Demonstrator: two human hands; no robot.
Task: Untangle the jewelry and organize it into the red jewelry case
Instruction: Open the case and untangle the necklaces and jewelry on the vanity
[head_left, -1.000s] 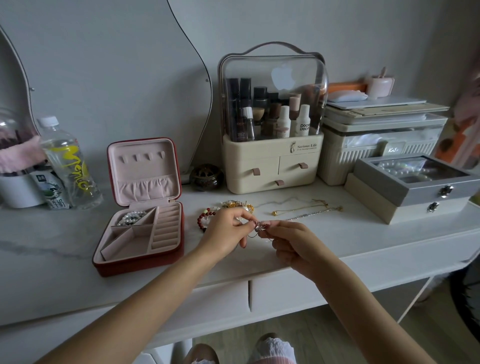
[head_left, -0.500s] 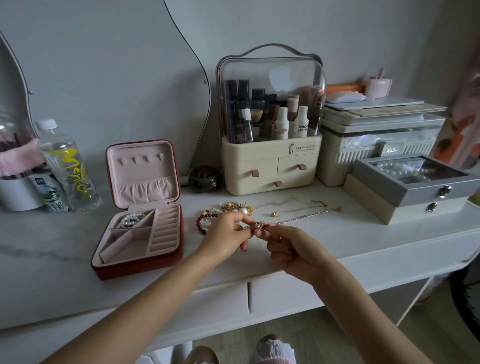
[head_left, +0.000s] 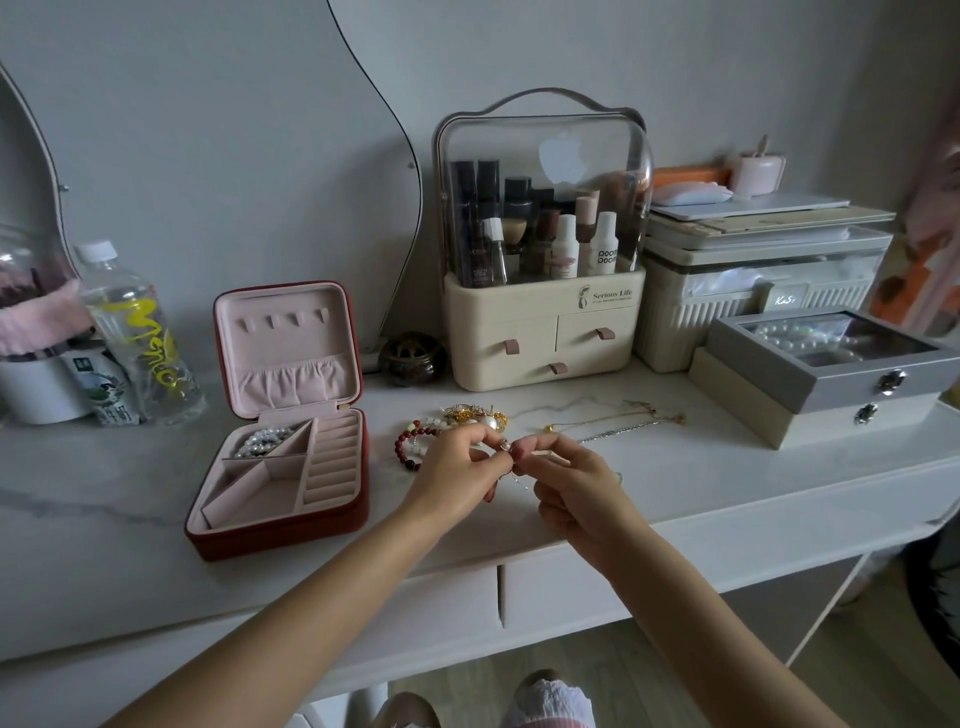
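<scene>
Just right of the red jewelry case (head_left: 280, 525), both hands meet over the counter (head_left: 727, 483): left hand (head_left: 452, 470) and right hand (head_left: 574, 480) each pinch a small ring-like piece (head_left: 505, 445) on a thin chain. Only a pearl strand (head_left: 262, 440) sits in the velvety pink tray, so mostly undone, I'd say. Red bead bracelet (head_left: 410, 449), gold tangle (head_left: 475, 415) and fine chains (head_left: 615, 423) remain right of the case.

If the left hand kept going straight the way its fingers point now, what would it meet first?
The left hand points rightward at the right hand; their fingertips nearly meet around a small ring-like piece, so it would probably meet that first.
</scene>
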